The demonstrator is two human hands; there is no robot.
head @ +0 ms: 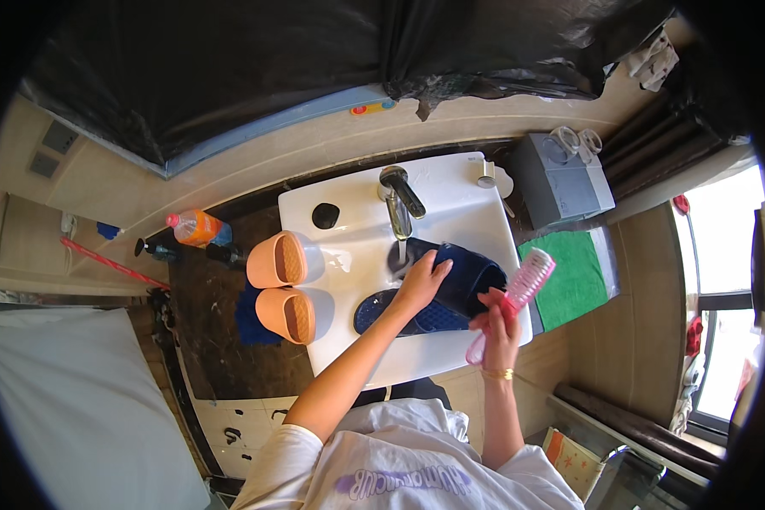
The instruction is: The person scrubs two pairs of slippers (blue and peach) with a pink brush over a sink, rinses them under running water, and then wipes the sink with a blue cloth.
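My left hand (424,280) grips the toe or sole end of a dark blue slipper (464,277) under the tap (400,201), whose water is running. My right hand (500,325) holds a pink scrubbing brush (530,280) by its handle, with the bristles turned up, beside the slipper's right end. A second dark blue slipper (443,319) lies below in the white washbasin (357,268), partly hidden by my left forearm. Two orange slippers, one (277,258) above the other (285,315), rest on the basin's left rim.
A round black object (325,216) lies on the basin's back ledge. Bottles, one with a pink cap (197,228), stand on the dark counter (213,363) at left, near a blue cloth (252,319). At right are a grey box (564,185) with glass items and a green cloth (564,277).
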